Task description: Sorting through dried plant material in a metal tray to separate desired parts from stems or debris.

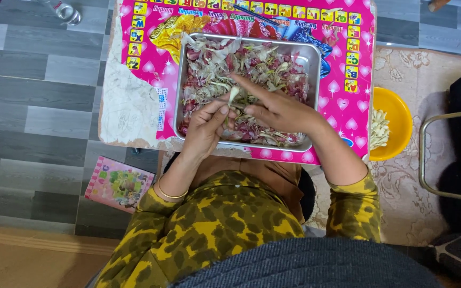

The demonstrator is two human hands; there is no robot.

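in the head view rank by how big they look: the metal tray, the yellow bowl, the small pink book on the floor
1. metal tray, clearly largest
2. yellow bowl and small pink book: look about alike; the table hides part of the bowl and the book lies farther down on the floor, so no ranking

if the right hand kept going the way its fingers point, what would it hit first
Probably the piece pinched in the left hand: the right hand points left, fingertips already at it over the metal tray of peels. Depth is unclear.
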